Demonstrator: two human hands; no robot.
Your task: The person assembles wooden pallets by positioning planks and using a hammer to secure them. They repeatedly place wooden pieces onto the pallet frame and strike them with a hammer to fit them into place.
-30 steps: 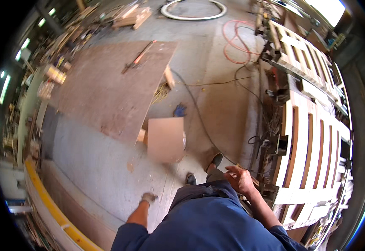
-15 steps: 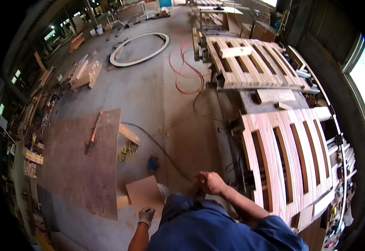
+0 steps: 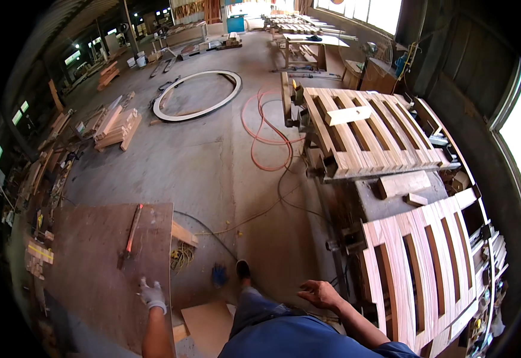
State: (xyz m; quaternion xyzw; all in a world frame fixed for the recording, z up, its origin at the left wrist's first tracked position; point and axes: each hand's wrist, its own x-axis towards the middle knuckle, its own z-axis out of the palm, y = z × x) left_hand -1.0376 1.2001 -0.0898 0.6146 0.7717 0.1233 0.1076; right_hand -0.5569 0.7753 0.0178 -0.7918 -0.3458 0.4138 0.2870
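My left hand (image 3: 151, 293), in a pale work glove, reaches over a large brown board (image 3: 93, 238) with fingers apart and nothing in them. Ahead of its fingertips, on the board, lies a long-handled tool (image 3: 134, 230) with reddish parts; it looks like a hammer, but its head is hard to make out. My bare right hand (image 3: 322, 295) hangs in front of my body, fingers loosely bent and apart, holding nothing. To its right is a slatted wooden panel (image 3: 397, 262), which the hand does not touch.
Another slatted panel (image 3: 374, 128) lies farther off, a loose wood block (image 3: 348, 115) on top. Red hose (image 3: 290, 155) and a dark cable (image 3: 212, 231) cross the floor. A blue glove (image 3: 219, 275) lies near my foot. A large pale ring (image 3: 197, 113) and stacked timber (image 3: 117, 128) are beyond.
My left hand has moved forward and left, from beside the small brown sheet to over the large board, its fingers spreading. My right hand has lowered and loosened. The view has tilted up.
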